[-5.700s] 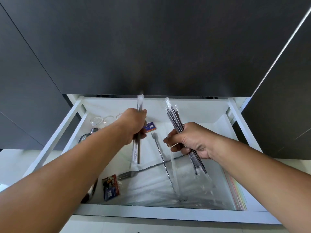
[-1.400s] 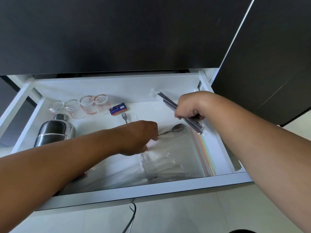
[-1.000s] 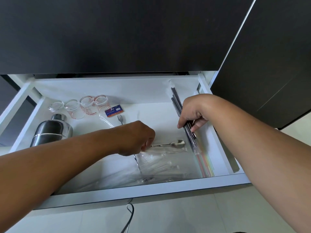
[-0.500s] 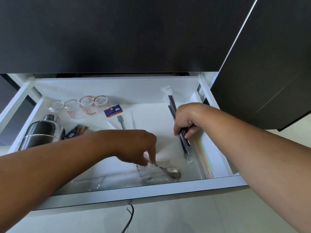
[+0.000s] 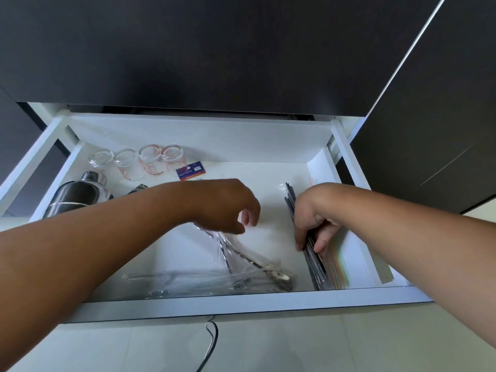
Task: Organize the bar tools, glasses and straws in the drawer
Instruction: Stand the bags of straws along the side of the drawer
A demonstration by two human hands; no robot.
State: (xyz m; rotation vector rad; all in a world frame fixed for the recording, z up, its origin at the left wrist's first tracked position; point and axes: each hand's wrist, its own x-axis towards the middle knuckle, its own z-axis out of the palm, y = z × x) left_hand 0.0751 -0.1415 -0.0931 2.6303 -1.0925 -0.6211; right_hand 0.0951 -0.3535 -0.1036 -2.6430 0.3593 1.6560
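The white drawer (image 5: 241,304) stands pulled out below dark cabinet fronts. My right hand (image 5: 312,218) presses down on a bundle of dark wrapped straws (image 5: 314,264) lying lengthwise at the right, beside coloured straws (image 5: 338,267). My left hand (image 5: 228,205) hovers mid-drawer with fingers curled loosely, holding nothing I can see. Below it a long bar spoon (image 5: 257,264) lies diagonally among clear plastic bags (image 5: 198,283) near the front edge. Several small measuring glasses (image 5: 150,162) line the back left, with a steel shaker (image 5: 72,197) lying in front of them.
A small blue and red box (image 5: 191,171) lies behind my left hand. A white card or liner (image 5: 375,264) leans on the right drawer wall. A black cable (image 5: 209,345) trails over the pale floor below the drawer front.
My left hand has let go of the bar spoon near the drawer front and lifted back toward the middle. My right hand slid the dark straws down flat along the right side.
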